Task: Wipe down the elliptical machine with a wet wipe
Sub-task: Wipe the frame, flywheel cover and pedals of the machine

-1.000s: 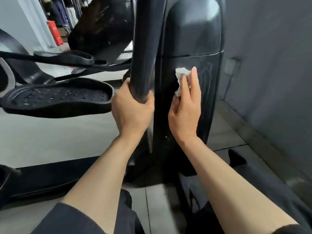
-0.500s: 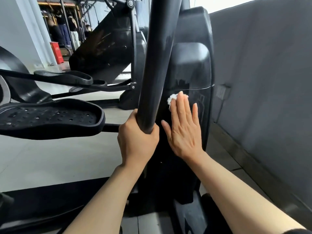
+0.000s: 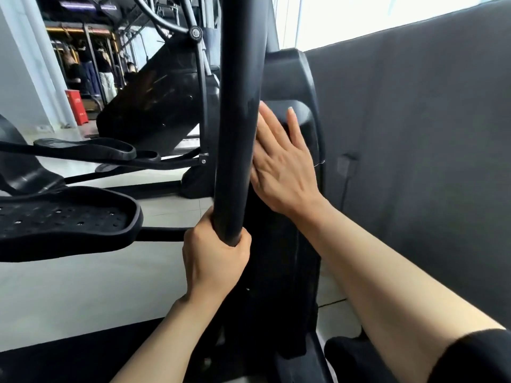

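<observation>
Higher now, the right hand [image 3: 282,164] has slid up the housing [image 3: 301,128], fingers [image 3: 291,120] straight and slightly spread, flat on it; the wipe is hidden beneath. Nearer, the left hand [image 3: 215,258] grips the pole [image 3: 237,134]. Mid-wipe, I'd judge; next, steady pressure along unwiped panel.

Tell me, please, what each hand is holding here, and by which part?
The left hand grips the black upright bar near its lower end. The right hand lies flat on the machine's housing; no wipe is visible.

Grey padded wall [image 3: 414,134] on the right, pale tiled floor [image 3: 83,286] (daylight above).
</observation>
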